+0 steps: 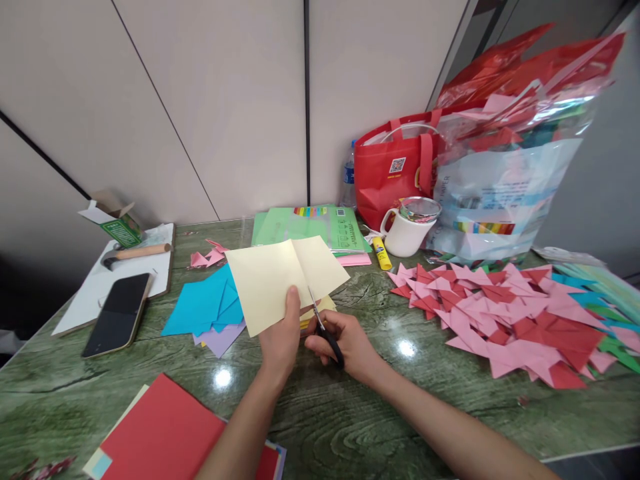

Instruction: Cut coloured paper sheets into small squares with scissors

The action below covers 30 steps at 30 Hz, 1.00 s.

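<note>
My left hand (284,333) grips a pale yellow sheet of paper (265,280), thumb on top, holding it above the table. A cut runs partway up the sheet from its near edge, along a crease. In that slit are the blades of black-handled scissors (330,345), and my right hand (350,343) has its fingers in the handles. Under and left of the sheet lie blue paper squares (195,307) and lilac ones (223,341). More yellow paper (327,304) shows partly behind my right hand.
Folded pink and red paper pieces (500,313) are heaped at right. Behind stand a white mug (403,235), a glue stick (381,253), a red bag (385,173) and green paper packs (310,227). At left are a phone (119,313) and hammer (143,252); red paper (160,427) lies nearby.
</note>
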Tool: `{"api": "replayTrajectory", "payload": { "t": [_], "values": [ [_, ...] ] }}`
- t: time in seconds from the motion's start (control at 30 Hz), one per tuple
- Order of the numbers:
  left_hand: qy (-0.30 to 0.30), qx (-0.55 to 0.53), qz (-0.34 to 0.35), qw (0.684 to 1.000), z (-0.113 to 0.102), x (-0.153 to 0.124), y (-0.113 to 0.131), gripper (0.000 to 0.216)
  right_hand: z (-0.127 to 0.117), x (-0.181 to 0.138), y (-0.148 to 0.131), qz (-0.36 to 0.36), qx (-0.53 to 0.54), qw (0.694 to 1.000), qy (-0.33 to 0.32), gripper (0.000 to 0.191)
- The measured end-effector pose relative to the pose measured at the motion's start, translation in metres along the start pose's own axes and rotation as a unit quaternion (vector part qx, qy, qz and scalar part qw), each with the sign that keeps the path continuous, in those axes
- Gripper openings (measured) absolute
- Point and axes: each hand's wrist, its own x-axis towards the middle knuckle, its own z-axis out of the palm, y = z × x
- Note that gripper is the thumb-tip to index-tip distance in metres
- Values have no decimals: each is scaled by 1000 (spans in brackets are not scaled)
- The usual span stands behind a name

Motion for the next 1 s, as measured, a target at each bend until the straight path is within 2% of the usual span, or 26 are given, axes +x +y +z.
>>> {"api": "replayTrajectory", "payload": {
  "t": [0.23,0.33,0.47,1.0],
  "values": [
    [6,26,-13,1000,1,-2,7,45,0,0,1,1,-4,1000,5,33],
    [24,53,-5,998,2,-4,10,41,0,0,-1,-20,16,1000,-1,35],
    [11,62,1,998,4,-7,11,40,-2,0,-3,-42,27,999,-7,37],
    [9,63,20,998,4,-8,12,33,-3,0,0,-24,36,999,19,43]
  ]
}}
